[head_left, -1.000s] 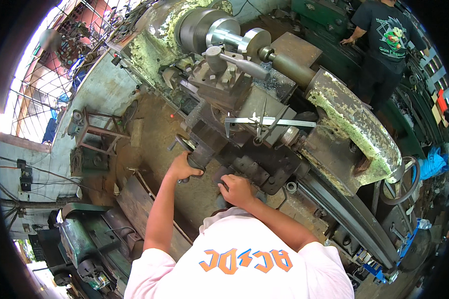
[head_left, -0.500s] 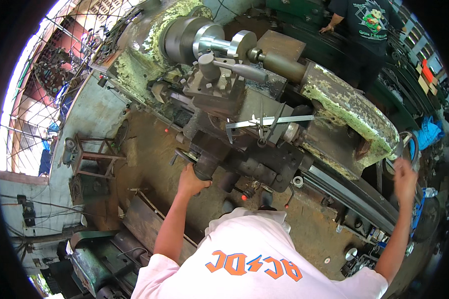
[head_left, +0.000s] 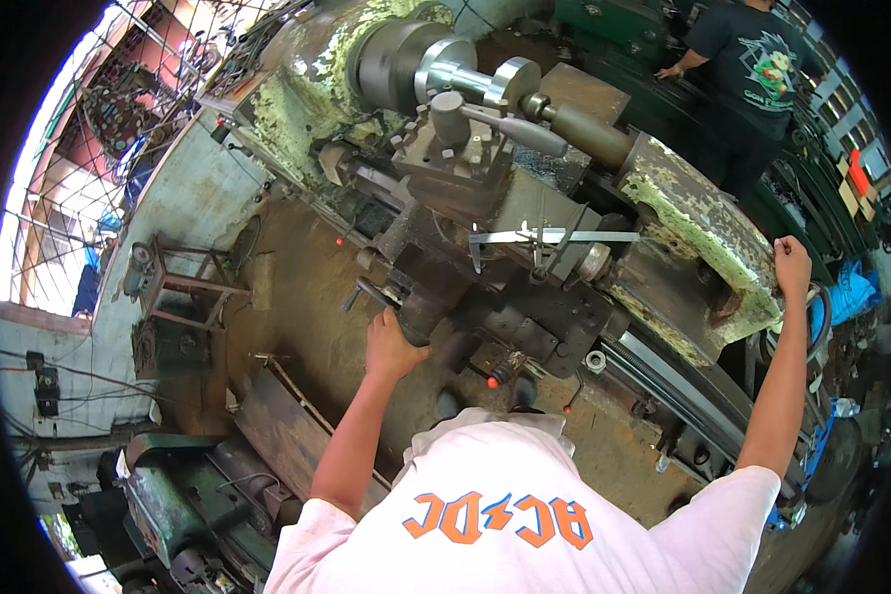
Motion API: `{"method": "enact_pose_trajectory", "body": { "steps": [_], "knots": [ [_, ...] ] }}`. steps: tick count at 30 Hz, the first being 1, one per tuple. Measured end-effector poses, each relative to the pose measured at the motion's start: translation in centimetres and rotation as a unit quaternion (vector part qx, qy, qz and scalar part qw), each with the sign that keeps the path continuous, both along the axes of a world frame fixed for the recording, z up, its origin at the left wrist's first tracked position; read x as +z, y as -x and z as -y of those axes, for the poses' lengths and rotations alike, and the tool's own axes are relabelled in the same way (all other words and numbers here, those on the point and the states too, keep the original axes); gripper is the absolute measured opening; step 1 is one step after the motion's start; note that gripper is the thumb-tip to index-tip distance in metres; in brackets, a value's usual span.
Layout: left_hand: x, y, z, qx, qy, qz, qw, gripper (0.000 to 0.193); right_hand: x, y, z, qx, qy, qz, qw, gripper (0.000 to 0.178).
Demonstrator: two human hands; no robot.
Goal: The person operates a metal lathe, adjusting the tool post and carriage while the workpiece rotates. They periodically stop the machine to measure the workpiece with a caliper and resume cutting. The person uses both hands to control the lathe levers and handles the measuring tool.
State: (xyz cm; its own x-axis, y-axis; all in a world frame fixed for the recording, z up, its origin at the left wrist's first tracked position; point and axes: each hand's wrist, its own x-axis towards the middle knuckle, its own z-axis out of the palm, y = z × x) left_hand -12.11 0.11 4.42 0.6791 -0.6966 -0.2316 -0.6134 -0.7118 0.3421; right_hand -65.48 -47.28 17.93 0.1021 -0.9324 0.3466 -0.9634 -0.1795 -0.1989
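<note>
A lathe fills the middle, with a shiny stepped metal workpiece [head_left: 460, 79] between its dark chuck [head_left: 391, 67] and the tailstock centre [head_left: 537, 104]. My left hand [head_left: 394, 346] is closed round the rim of the carriage handwheel [head_left: 374, 293], its fingertips partly hidden. At the far end of the tailstock [head_left: 703, 198], whose paint is peeling, my right hand [head_left: 792, 265] is raised in a closed grip. What it holds is hidden; the tailstock handwheel [head_left: 820, 322] shows just below. A caliper [head_left: 564, 237] lies across the carriage beside dark pointed tools [head_left: 541, 247].
The tool post [head_left: 450, 148] and its long lever [head_left: 520, 129] stand close to the workpiece. Red-knobbed levers [head_left: 493, 382] stick out at the front. A co-worker [head_left: 747, 79] in dark clothes stands at the back right. Another green machine [head_left: 173, 515] is at the lower left.
My right hand has gone up along the tailstock end, and its blur is gone. My left hand stays at the carriage handwheel. The whole view has shifted slightly.
</note>
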Motion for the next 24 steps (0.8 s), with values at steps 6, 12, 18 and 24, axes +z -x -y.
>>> {"method": "enact_pose_trajectory", "body": {
  "steps": [6,12,18,24],
  "knots": [
    [0.3,-0.1,0.4,-0.012,-0.038,-0.005,0.999,0.108,-0.9,0.0,1.6,-0.040,0.002,0.008,0.999,0.026],
    [1.4,-5.8,0.8,-0.036,-0.087,-0.263,0.960,0.105,-1.7,2.1,3.4,-0.042,-0.004,0.143,0.989,0.026],
    [-0.5,-8.3,0.6,-0.057,-0.039,-0.400,0.914,0.095,-2.0,2.3,3.5,-0.046,0.005,0.160,0.986,0.025],
    [0.0,-6.8,0.2,-0.024,-0.035,-0.310,0.950,0.092,-1.4,0.9,2.4,-0.062,0.002,0.081,0.995,0.023]
  ]
}}
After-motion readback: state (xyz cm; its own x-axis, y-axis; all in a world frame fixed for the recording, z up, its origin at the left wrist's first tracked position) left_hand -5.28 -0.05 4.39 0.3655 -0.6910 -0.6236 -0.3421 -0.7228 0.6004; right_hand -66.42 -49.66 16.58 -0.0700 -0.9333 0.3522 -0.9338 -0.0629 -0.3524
